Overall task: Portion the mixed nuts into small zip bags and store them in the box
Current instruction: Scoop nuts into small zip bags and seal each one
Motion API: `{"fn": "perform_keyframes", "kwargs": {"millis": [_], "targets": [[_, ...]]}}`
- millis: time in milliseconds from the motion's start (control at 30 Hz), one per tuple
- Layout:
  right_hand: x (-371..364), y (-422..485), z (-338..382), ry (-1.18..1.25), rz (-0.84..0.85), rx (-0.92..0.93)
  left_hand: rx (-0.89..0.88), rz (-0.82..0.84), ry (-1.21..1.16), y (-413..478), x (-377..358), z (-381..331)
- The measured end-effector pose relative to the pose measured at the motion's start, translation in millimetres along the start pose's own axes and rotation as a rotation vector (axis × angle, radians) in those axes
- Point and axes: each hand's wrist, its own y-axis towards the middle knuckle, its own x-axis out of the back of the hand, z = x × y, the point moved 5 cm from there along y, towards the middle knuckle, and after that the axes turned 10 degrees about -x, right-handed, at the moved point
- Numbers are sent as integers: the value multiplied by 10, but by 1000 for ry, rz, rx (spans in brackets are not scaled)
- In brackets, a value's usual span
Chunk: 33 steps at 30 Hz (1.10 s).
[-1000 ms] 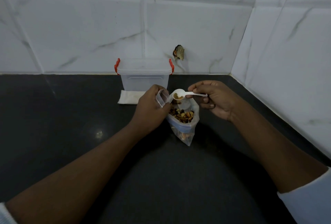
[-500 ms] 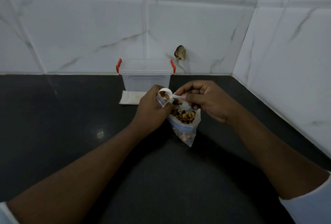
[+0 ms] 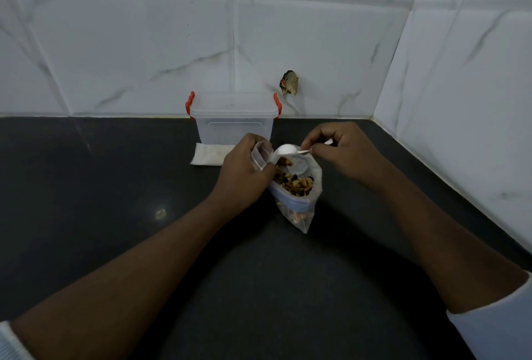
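A large clear bag of mixed nuts (image 3: 299,187) stands open on the dark counter (image 3: 115,215). My left hand (image 3: 241,175) grips a small clear zip bag (image 3: 261,155) just left of the big bag's mouth. My right hand (image 3: 342,152) pinches the handle of a white plastic spoon (image 3: 288,150), whose bowl is turned over at the small bag's opening. A clear storage box (image 3: 234,120) with a lid and red clips stands behind, against the wall.
A stack of flat small zip bags (image 3: 207,155) lies in front of the box. Marble-tiled walls close off the back and right side. A hole or chipped spot (image 3: 289,86) marks the back wall.
The spoon carried nuts from over the big bag to the small bag's mouth, then tipped over; my right hand has drawn back to the right a little. My left hand has stayed in place.
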Motion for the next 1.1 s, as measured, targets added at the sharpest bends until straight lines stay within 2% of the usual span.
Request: {"fn": "perform_keyframes", "kwargs": {"millis": [67,267,367,467,633,700,800,867,967,1100], "targets": [[-21,-4,-17,-120,13,12,10,4,3,-2,1,-1],[-184,-24,4,-285,115,-3,28,16,-9,-4,-2,6],[-126,-1,-10,-382,60,-20,27,7,0,0,3,-17],[-94,-20,7,-338,33,4,28,1,11,-12,0,-18],[-257,5,3,-476,170,44,49,-20,20,-5,21,2],[-176,25,-20,-504,119,10,53,-25,20,0,20,-6],[-102,-5,-5,-411,53,20,45,-30,32,-2,18,-4],[-182,-27,24,-402,111,44,36,-34,38,-1,23,-3],[-292,-7,20,-512,186,63,36,-36,46,4,30,1],[-112,7,13,-495,55,11,44,-22,47,4,17,-8]]}}
